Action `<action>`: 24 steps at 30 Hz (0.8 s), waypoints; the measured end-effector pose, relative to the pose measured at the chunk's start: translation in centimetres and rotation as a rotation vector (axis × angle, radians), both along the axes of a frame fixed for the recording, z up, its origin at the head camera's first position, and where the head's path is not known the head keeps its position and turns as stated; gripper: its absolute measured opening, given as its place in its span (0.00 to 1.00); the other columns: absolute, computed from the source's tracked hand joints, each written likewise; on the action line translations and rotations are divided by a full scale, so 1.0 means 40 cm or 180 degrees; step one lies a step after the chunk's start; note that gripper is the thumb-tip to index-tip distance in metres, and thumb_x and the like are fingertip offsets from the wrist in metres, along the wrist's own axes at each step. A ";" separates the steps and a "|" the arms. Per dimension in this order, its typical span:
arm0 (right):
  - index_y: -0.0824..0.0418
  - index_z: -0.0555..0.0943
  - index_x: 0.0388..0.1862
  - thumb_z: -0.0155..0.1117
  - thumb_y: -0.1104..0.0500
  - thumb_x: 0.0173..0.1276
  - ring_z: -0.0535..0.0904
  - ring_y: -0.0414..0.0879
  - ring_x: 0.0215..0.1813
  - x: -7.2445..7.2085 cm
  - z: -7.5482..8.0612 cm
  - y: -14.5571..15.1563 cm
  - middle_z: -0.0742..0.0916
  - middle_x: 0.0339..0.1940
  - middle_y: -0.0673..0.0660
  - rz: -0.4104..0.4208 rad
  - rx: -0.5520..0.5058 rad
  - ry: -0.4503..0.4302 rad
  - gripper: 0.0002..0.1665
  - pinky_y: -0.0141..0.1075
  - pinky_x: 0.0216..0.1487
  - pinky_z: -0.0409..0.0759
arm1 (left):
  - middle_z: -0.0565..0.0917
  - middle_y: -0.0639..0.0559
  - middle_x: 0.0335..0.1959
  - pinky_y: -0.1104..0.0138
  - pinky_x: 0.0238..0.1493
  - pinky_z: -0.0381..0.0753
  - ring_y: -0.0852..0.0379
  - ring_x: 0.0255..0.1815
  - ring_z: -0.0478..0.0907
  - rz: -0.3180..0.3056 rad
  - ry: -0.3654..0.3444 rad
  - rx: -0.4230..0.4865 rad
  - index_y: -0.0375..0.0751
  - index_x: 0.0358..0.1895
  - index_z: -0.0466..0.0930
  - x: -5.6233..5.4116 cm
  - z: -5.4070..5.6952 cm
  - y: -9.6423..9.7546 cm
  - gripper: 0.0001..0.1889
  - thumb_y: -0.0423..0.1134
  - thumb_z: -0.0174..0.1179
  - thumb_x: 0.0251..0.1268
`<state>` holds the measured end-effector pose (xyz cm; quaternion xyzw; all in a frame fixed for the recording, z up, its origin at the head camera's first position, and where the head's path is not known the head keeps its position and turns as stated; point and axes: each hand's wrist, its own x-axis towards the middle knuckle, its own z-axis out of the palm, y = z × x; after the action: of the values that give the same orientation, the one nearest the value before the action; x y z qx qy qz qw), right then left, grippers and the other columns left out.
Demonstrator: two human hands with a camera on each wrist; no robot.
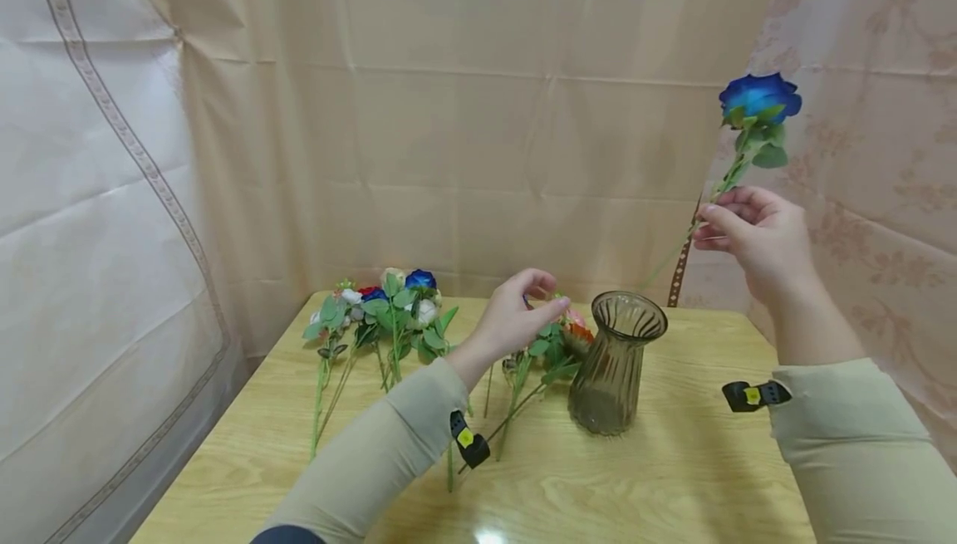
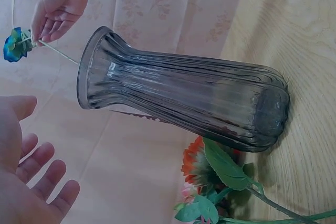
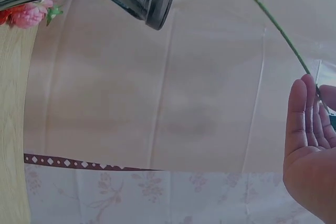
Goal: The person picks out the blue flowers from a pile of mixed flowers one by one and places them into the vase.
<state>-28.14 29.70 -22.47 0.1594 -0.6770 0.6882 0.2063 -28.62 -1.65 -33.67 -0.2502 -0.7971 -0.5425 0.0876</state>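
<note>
My right hand (image 1: 763, 237) pinches the stem of a blue artificial rose (image 1: 759, 102) between thumb and fingers, up to the right of the vase. The stem (image 3: 278, 27) slants down toward the vase's mouth; in the head view its lower end passes behind the rim. A ribbed smoky glass vase (image 1: 609, 370) stands upright on the table, with no flower seen in it. My left hand (image 1: 519, 311) hovers left of the vase's mouth, its fingers loosely bent and holding nothing. In the left wrist view this hand (image 2: 26, 166) is apart from the glass.
Several artificial flowers (image 1: 396, 311) lie at the table's back left, stems toward me. More, including an orange flower (image 2: 194, 161) and a pink one (image 3: 31, 15), lie just left of the vase. The wooden table (image 1: 673, 461) ends at curtains (image 1: 449, 129) behind and beside it.
</note>
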 end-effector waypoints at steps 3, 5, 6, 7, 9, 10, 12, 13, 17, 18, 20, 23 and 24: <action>0.69 0.77 0.44 0.66 0.69 0.71 0.87 0.44 0.29 0.000 -0.001 0.003 0.88 0.32 0.53 -0.0006 0.0078 -0.0017 0.07 0.35 0.32 0.86 | 0.81 0.55 0.54 0.62 0.51 0.78 0.52 0.56 0.77 -0.0001 0.0066 -0.0024 0.47 0.57 0.79 -0.002 0.006 0.004 0.19 0.51 0.66 0.70; 0.69 0.77 0.45 0.66 0.69 0.71 0.87 0.44 0.29 -0.001 -0.003 0.004 0.88 0.32 0.53 -0.0039 0.0168 -0.0036 0.07 0.35 0.32 0.86 | 0.81 0.58 0.53 0.62 0.52 0.77 0.51 0.57 0.77 0.0003 0.0074 -0.0039 0.47 0.57 0.79 -0.002 0.006 0.005 0.19 0.51 0.66 0.70; 0.69 0.77 0.45 0.66 0.69 0.71 0.87 0.44 0.29 -0.001 -0.004 0.005 0.88 0.32 0.52 -0.0054 0.0216 -0.0046 0.08 0.35 0.32 0.86 | 0.81 0.59 0.52 0.62 0.52 0.77 0.51 0.57 0.77 0.0008 0.0076 -0.0048 0.47 0.57 0.79 -0.001 0.007 0.005 0.19 0.51 0.66 0.70; 0.69 0.77 0.45 0.67 0.68 0.71 0.87 0.43 0.29 -0.002 -0.005 0.005 0.88 0.32 0.53 -0.0078 0.0289 -0.0046 0.08 0.35 0.32 0.86 | 0.81 0.60 0.52 0.62 0.52 0.78 0.51 0.57 0.77 0.0013 0.0079 -0.0057 0.47 0.57 0.79 -0.001 0.006 0.005 0.19 0.51 0.66 0.70; 0.70 0.77 0.46 0.68 0.65 0.72 0.87 0.44 0.30 -0.004 -0.009 0.004 0.88 0.32 0.53 -0.0132 0.0443 -0.0060 0.10 0.35 0.33 0.86 | 0.81 0.57 0.53 0.62 0.52 0.77 0.52 0.57 0.77 0.0015 0.0085 -0.0080 0.47 0.57 0.79 -0.002 0.003 0.006 0.19 0.51 0.66 0.70; 0.70 0.77 0.46 0.68 0.64 0.72 0.87 0.44 0.30 -0.005 -0.011 0.004 0.89 0.33 0.53 -0.0162 0.0525 -0.0078 0.11 0.35 0.33 0.86 | 0.81 0.56 0.53 0.62 0.52 0.78 0.52 0.56 0.77 0.0023 0.0078 -0.0099 0.48 0.57 0.79 -0.001 0.002 0.006 0.19 0.52 0.66 0.70; 0.71 0.77 0.47 0.68 0.62 0.72 0.87 0.44 0.31 -0.005 -0.018 0.004 0.89 0.33 0.53 -0.0217 0.0706 -0.0123 0.13 0.35 0.34 0.86 | 0.81 0.56 0.54 0.62 0.51 0.78 0.55 0.55 0.77 0.0023 0.0055 -0.0153 0.49 0.57 0.80 -0.001 -0.003 0.006 0.19 0.52 0.66 0.70; 0.71 0.77 0.47 0.68 0.62 0.73 0.88 0.44 0.31 -0.005 -0.022 0.004 0.89 0.33 0.53 -0.0238 0.0781 -0.0149 0.14 0.35 0.34 0.86 | 0.81 0.56 0.54 0.61 0.51 0.79 0.56 0.55 0.77 0.0018 0.0042 -0.0182 0.49 0.57 0.80 0.000 -0.005 0.006 0.19 0.53 0.66 0.70; 0.72 0.77 0.49 0.66 0.60 0.75 0.87 0.44 0.33 -0.004 -0.041 0.005 0.88 0.33 0.49 -0.0311 0.1044 -0.0259 0.16 0.35 0.37 0.87 | 0.80 0.58 0.54 0.60 0.51 0.80 0.58 0.54 0.77 -0.0026 -0.0002 -0.0269 0.50 0.57 0.80 0.003 -0.012 0.006 0.19 0.54 0.65 0.70; 0.72 0.77 0.50 0.65 0.59 0.75 0.87 0.44 0.33 -0.004 -0.046 0.004 0.88 0.33 0.49 -0.0309 0.1067 -0.0272 0.16 0.35 0.37 0.87 | 0.80 0.58 0.55 0.60 0.52 0.80 0.58 0.55 0.77 -0.0044 0.0001 -0.0278 0.49 0.58 0.80 0.004 -0.013 0.006 0.19 0.54 0.65 0.71; 0.73 0.77 0.50 0.65 0.59 0.75 0.87 0.44 0.33 -0.006 -0.055 0.002 0.88 0.33 0.49 -0.0314 0.1154 -0.0275 0.17 0.36 0.38 0.87 | 0.80 0.55 0.56 0.60 0.52 0.80 0.54 0.56 0.77 -0.0084 0.0004 -0.0287 0.49 0.58 0.79 0.004 -0.015 0.006 0.19 0.54 0.65 0.71; 0.74 0.77 0.50 0.65 0.59 0.76 0.87 0.44 0.33 -0.009 -0.066 -0.004 0.89 0.32 0.50 -0.0264 0.1204 -0.0240 0.17 0.38 0.38 0.87 | 0.80 0.53 0.57 0.60 0.52 0.80 0.50 0.57 0.77 -0.0117 -0.0001 -0.0314 0.48 0.58 0.79 0.004 -0.020 0.005 0.20 0.54 0.64 0.72; 0.74 0.77 0.50 0.65 0.59 0.76 0.87 0.44 0.33 -0.011 -0.069 -0.005 0.89 0.32 0.50 -0.0250 0.1231 -0.0224 0.17 0.38 0.38 0.87 | 0.80 0.53 0.57 0.60 0.51 0.80 0.50 0.57 0.78 -0.0117 -0.0010 -0.0329 0.48 0.58 0.80 0.004 -0.022 0.004 0.20 0.55 0.64 0.71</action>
<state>-28.58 29.49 -25.25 0.1455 -0.8091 0.5419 0.1747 -28.45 -1.48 -34.55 -0.2681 -0.8194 -0.5026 0.0633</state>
